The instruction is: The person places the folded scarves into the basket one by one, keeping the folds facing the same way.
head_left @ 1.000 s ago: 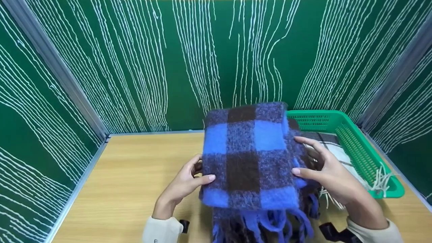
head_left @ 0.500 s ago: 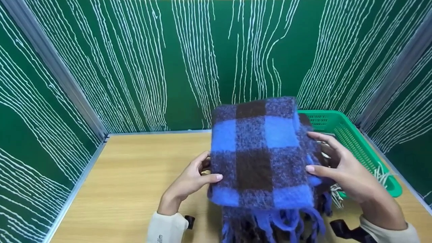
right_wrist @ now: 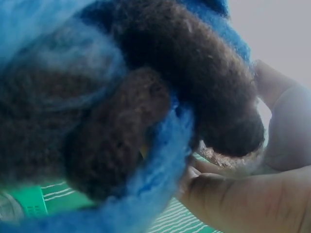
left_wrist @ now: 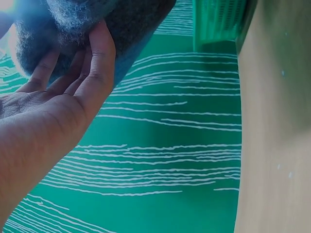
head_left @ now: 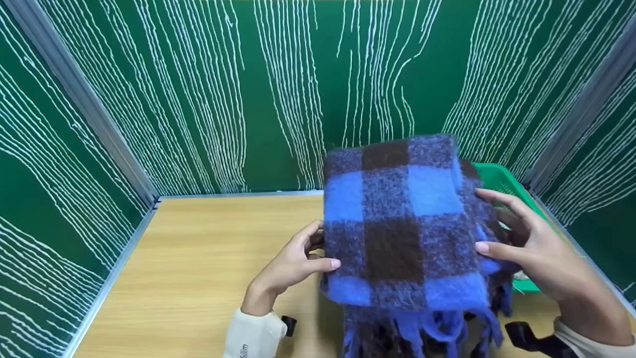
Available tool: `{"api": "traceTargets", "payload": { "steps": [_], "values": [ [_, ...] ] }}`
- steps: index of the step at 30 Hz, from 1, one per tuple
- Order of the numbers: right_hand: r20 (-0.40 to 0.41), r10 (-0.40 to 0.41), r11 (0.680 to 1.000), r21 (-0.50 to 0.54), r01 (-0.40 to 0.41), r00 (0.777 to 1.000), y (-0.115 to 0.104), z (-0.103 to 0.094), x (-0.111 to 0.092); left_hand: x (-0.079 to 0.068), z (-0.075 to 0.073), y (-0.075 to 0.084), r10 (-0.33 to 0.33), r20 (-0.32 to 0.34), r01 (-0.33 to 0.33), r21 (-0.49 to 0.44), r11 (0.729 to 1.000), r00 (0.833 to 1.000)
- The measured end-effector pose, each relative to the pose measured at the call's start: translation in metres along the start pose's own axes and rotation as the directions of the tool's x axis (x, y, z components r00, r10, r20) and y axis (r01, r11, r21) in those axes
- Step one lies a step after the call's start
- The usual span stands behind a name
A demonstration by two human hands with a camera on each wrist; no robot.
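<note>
A folded blue and brown checked scarf (head_left: 392,223) with a fringe along its lower edge is held up above the table between both hands. On its left edge my left hand (head_left: 293,258) grips it, thumb on the front face and fingers behind. My right hand (head_left: 541,243) grips the right edge the same way. From below, in the left wrist view, the fingers (left_wrist: 99,63) curl against the scarf's fuzzy underside. Thick folded layers of the scarf (right_wrist: 214,73) fill the right wrist view, with the right hand (right_wrist: 286,160) around their side.
Behind the scarf at the right, a green plastic basket (head_left: 502,176) is mostly hidden. The wooden table (head_left: 198,258) reaches back to green walls (head_left: 278,99) with white wavy lines. A metal post (head_left: 99,109) stands in the left corner.
Both hands have carried the scarf to the right and slightly upward. It now covers more of the basket and the pale checked cloth seen in it earlier.
</note>
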State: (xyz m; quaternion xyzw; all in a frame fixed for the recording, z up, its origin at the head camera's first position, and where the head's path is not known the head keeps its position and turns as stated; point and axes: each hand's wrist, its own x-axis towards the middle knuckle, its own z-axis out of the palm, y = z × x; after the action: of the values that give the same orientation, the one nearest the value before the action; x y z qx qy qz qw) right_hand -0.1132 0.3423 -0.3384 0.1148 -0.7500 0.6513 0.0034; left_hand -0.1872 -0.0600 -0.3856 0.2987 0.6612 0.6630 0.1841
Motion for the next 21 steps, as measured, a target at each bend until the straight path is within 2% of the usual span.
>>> {"api": "traceTargets", "payload": {
  "steps": [13,21],
  "values": [
    [-0.033,0.058,0.976,-0.21,-0.063,0.998,0.002,-0.026,-0.004,0.012,0.014,0.0,-0.002,0.038,0.003,-0.034,0.999,0.999],
    [-0.05,0.049,0.966,-0.25,-0.06,0.998,0.007,-0.043,-0.009,0.023,0.028,0.001,0.003,0.032,-0.002,-0.036,0.999,0.999]
  ]
}}
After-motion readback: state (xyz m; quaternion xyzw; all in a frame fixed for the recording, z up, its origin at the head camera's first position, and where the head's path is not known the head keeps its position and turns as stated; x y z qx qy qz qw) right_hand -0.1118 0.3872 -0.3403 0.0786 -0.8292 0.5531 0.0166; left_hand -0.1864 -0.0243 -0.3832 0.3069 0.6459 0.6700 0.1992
